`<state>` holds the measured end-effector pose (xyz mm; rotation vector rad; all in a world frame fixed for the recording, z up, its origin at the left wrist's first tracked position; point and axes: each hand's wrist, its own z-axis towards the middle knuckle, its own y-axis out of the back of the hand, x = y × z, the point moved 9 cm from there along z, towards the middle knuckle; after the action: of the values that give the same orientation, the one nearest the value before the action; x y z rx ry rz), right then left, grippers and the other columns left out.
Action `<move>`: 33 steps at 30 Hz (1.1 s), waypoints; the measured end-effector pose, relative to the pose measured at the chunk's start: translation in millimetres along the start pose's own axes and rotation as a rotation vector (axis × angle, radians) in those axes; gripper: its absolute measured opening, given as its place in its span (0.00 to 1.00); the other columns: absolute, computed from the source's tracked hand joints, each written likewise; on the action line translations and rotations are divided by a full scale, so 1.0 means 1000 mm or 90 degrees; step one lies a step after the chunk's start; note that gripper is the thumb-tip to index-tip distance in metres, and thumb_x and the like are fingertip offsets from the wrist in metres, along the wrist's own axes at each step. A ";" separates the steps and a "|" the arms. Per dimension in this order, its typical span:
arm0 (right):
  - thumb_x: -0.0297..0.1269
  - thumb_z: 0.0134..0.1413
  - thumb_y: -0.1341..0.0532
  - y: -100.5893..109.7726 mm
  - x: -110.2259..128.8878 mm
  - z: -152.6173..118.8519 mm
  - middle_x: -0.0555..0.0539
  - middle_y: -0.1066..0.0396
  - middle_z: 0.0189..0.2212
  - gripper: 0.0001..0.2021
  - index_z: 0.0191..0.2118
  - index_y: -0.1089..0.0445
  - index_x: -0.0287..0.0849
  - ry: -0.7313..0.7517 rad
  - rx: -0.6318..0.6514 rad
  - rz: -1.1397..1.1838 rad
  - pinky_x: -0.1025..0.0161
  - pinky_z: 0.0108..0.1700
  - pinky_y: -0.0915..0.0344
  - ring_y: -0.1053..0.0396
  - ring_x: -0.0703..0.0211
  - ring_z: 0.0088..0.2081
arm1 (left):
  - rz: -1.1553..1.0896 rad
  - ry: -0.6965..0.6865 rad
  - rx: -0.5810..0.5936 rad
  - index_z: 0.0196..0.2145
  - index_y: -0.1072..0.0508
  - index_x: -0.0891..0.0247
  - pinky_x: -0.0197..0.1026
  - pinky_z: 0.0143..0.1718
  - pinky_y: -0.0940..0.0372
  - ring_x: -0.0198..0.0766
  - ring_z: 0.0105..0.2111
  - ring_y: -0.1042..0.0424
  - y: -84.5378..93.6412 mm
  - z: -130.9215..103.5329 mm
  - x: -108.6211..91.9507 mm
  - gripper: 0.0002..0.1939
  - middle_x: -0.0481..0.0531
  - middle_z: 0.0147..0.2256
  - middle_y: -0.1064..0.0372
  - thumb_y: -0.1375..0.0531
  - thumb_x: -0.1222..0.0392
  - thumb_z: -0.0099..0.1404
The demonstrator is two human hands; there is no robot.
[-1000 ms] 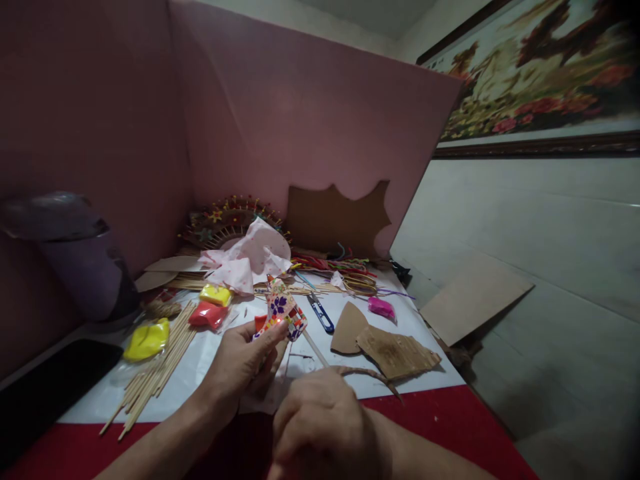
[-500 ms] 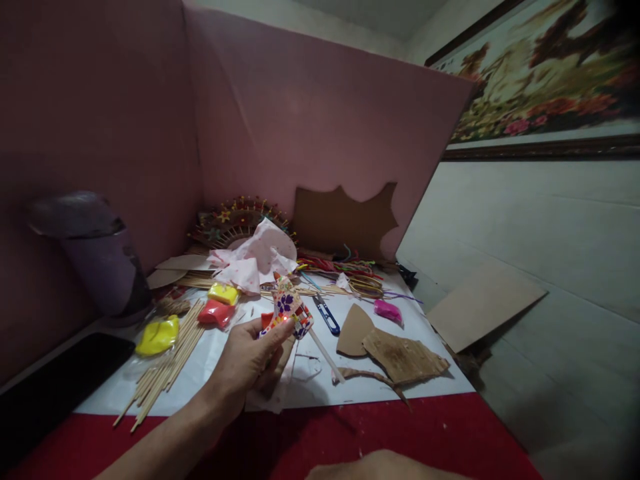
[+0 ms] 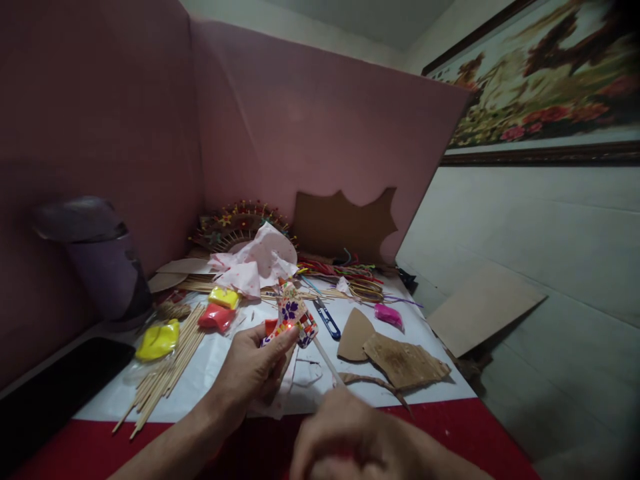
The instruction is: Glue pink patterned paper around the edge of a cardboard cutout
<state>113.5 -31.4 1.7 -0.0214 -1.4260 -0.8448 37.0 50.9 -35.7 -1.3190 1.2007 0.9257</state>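
Note:
My left hand (image 3: 255, 363) is closed around a small flower-printed hot glue gun (image 3: 290, 310). The gun has an orange tip pointing away from me, and a red light glows on its side. From its rear a pale, translucent glue stick (image 3: 327, 360) slants down to the right. My right hand (image 3: 345, 430), blurred and with curled fingers, is at the bottom, close to the stick's lower end. Whether it touches the stick or holds anything is hidden. Beneath my left hand lies a piece of cardboard, mostly covered.
Blue thread snips (image 3: 327, 319), cardboard pieces (image 3: 405, 360) and a pink clay packet (image 3: 389, 315) lie to the right. Left are bamboo sticks (image 3: 167, 370), yellow (image 3: 158, 339) and red (image 3: 217, 317) clay packets, a black phone-like slab (image 3: 65, 373) and a purple tumbler (image 3: 107, 267). Pink tissue (image 3: 260, 260) is behind.
My right hand has risen from the bottom edge toward the glue stick's rear end. My left hand keeps its hold on the glue gun, which shows slightly lower and further right.

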 end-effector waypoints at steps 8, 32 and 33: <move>0.41 0.47 0.34 0.131 0.012 -0.011 0.49 0.31 0.26 0.10 0.30 0.30 0.40 -0.092 -0.544 -0.090 0.67 0.26 0.38 0.37 0.64 0.25 | 0.026 -0.003 0.062 0.28 0.29 0.66 0.29 0.09 0.63 0.24 0.07 0.54 -0.012 -0.003 -0.002 0.19 0.39 0.08 0.45 0.37 0.44 0.52; 0.32 0.38 0.35 0.120 -0.046 0.018 0.52 0.30 0.20 0.06 0.27 0.28 0.38 -0.268 -0.301 0.093 0.69 0.22 0.40 0.38 0.69 0.20 | 0.066 0.030 0.074 0.28 0.22 0.65 0.32 0.12 0.59 0.26 0.09 0.54 -0.016 -0.002 0.003 0.16 0.39 0.09 0.46 0.36 0.47 0.51; 0.31 0.37 0.34 0.120 -0.046 0.018 0.53 0.32 0.20 0.07 0.27 0.29 0.38 -0.260 -0.311 0.096 0.70 0.22 0.41 0.38 0.69 0.20 | 0.064 0.030 0.074 0.28 0.22 0.65 0.32 0.12 0.59 0.26 0.09 0.54 -0.016 -0.001 0.003 0.17 0.39 0.09 0.46 0.36 0.47 0.51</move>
<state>164.1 86.5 20.9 -0.6980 -1.5358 -1.0842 52.9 47.9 -35.3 -1.2033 1.3473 0.8867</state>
